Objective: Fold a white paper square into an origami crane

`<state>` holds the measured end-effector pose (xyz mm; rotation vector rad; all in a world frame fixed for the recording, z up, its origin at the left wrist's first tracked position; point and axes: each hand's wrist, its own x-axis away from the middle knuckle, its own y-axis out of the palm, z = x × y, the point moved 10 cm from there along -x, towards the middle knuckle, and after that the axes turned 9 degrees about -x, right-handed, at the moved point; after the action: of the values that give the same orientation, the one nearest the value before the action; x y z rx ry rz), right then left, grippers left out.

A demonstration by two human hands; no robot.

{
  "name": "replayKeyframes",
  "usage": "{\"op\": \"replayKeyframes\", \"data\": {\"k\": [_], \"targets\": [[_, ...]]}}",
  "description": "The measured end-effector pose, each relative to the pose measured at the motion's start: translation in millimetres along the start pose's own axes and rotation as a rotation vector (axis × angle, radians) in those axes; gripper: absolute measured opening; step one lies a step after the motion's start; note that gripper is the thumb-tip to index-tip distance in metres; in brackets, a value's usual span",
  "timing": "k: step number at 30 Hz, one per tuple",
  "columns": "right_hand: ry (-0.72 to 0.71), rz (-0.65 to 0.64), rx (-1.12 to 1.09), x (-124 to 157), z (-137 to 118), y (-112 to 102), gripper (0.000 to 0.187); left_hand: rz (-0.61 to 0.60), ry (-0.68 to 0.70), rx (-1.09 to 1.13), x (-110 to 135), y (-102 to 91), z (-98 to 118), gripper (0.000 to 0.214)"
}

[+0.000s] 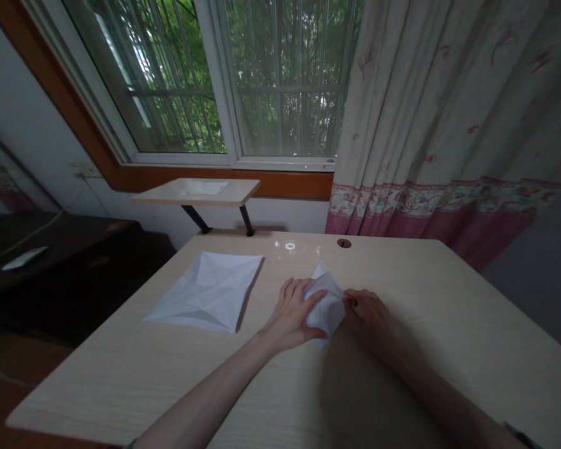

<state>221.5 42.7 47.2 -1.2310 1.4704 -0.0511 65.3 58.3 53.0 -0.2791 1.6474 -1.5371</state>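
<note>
A folded white paper point(326, 305), bulky and pointed at its far end, stands on the pale wood desk point(121, 368) between my hands. My left hand point(292, 315) wraps its fingers over the paper's left side. My right hand point(367, 315) pinches the right edge with its fingertips and lies partly in shadow. To the left of my hands, a flat white sheet point(206, 292) marked with many crease lines lies on the desk, touching neither hand.
A small raised shelf point(196, 190) with a white paper on it stands behind the desk, which has a round cable hole point(343, 243) near its far edge. A dark wooden cabinet point(51, 262) is at left, and a pink-hemmed curtain point(449, 125) hangs at right.
</note>
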Motion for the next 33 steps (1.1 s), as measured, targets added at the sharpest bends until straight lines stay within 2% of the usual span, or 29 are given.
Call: {"op": "replayKeyframes", "data": {"k": [7,13,25,33], "targets": [[0.085,-0.064,-0.106,-1,8,6,0.024,-0.022,-0.029,-0.009,-4,-0.1,-4,0.1],[0.101,-0.128,-0.195,-2,4,10,0.022,-0.021,-0.046,-0.005,-6,1.2,-7,0.106],[0.139,-0.051,-0.248,-3,4,3,0.018,0.022,-0.102,0.043,0,4.9,-13,0.118],[0.141,-0.099,-0.268,-4,1,3,0.018,-0.012,-0.092,0.083,-1,4.6,-5,0.116]]}}
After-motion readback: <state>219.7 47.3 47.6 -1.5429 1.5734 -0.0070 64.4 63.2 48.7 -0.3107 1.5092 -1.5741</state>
